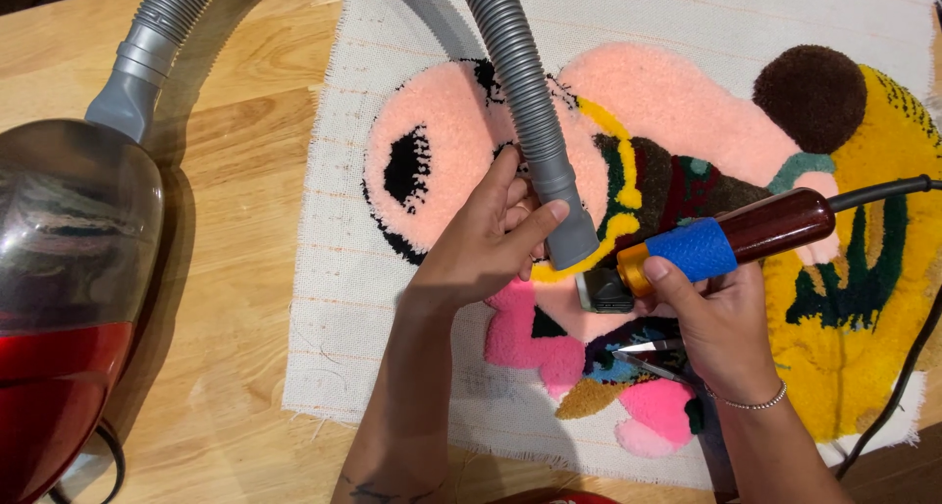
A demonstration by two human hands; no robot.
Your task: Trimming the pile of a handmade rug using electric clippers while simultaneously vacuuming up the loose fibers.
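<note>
Head view: our left hand (491,239) grips the vacuum hose (530,111) beside the trimmer (702,249) clasped in our right hand (721,327), catching fluff off the tufted rug (667,102), we judge.

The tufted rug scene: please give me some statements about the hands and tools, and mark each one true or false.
1. The left hand grips the end of the grey vacuum hose. True.
2. The right hand holds a paintbrush. False: it holds a corded trimming tool with a blue grip and a dark red body.
3. The tufted rug lies on a white backing cloth on a wooden table. True.
4. The vacuum cleaner body stands to the right of the rug. False: it is at the left edge of the view.
5. The right wrist wears a thin bracelet. True.
6. Small scissors lie far from both hands. False: they lie right beside the right hand.
</note>
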